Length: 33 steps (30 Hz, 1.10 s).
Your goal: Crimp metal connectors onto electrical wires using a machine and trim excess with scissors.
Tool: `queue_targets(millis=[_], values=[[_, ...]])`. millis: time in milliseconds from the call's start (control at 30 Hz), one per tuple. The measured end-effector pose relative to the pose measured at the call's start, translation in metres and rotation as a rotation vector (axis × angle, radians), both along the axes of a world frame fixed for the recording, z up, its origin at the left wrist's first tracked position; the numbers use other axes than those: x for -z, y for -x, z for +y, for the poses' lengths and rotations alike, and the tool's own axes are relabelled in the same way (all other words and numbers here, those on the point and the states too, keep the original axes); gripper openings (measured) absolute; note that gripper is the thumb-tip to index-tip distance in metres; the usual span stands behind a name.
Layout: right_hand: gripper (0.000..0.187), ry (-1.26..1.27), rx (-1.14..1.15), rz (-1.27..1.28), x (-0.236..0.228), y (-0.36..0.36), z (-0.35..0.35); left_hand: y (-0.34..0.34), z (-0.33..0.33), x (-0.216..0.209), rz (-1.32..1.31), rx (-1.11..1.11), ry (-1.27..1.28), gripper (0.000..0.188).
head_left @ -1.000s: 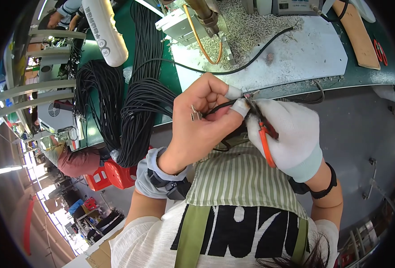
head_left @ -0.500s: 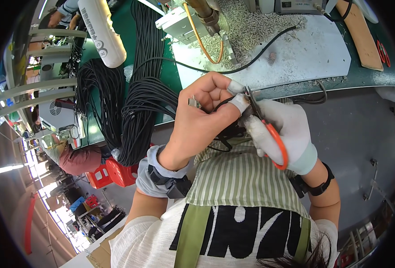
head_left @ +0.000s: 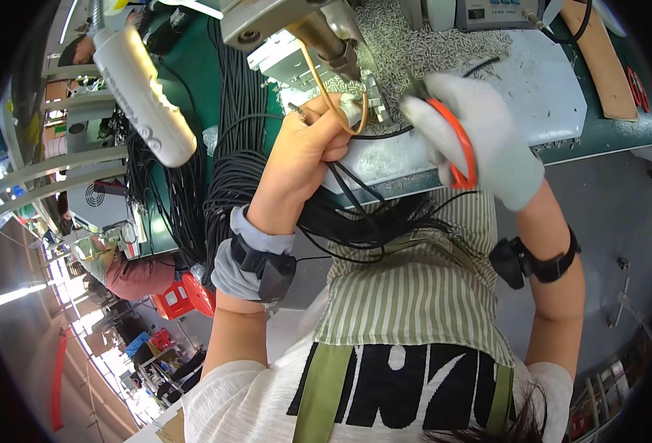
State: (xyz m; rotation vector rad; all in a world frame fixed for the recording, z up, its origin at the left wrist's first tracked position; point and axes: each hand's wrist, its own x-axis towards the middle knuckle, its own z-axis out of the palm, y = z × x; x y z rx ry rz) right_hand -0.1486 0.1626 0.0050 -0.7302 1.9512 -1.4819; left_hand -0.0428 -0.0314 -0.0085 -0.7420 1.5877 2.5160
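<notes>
My left hand (head_left: pixel 305 151), bare apart from white covers on its fingertips, is closed on a black cable (head_left: pixel 352 193) that hangs below it. Its fingertips reach under the machine head (head_left: pixel 333 44), beside a small metal block (head_left: pixel 376 100). A small metal end piece (head_left: pixel 297 112) sticks out by the knuckles. My white-gloved right hand (head_left: pixel 481 133) grips scissors (head_left: pixel 459 140) with orange-red handles, over the front of the white board; the blades are mostly hidden and blurred. More black cables (head_left: pixel 392 229) lie across my striped apron (head_left: pixel 407 295).
Long bundles of black cable (head_left: pixel 241 181) run over the green table at the left. A lit white lamp (head_left: pixel 145 96) hangs above them. Small metal pieces (head_left: pixel 444 48) cover the back of the white board (head_left: pixel 547 103). Another red-handled scissors (head_left: pixel 637 90) lies far right.
Both hands have moved forward, away from my apron. My left hand is now under the machine head. The scissors, which were at the left fingertips, have come apart from them.
</notes>
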Motion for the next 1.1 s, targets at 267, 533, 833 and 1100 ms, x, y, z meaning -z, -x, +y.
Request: queue_targets(millis=[267, 533, 833, 1100], values=[[0.030, 0.036, -0.144, -0.327, 0.005, 0.024, -0.033, 0.013, -0.015, 0.008, 0.055, 0.095, 0.189, 0.009], [0.030, 0.162, -0.233, -0.067, 0.014, 0.028, -0.035, 0.018, 0.000, -0.008, 0.074, 0.039, 0.568, 0.011], [0.030, 0.089, -0.176, -0.303, 0.010, 0.026, -0.034, 0.013, 0.002, -0.008, 0.003, 0.046, 0.711, 0.015], [0.031, 0.091, -0.219, -0.276, 0.015, 0.028, -0.033, 0.011, 0.005, -0.008, 0.021, 0.030, 0.700, 0.011]])
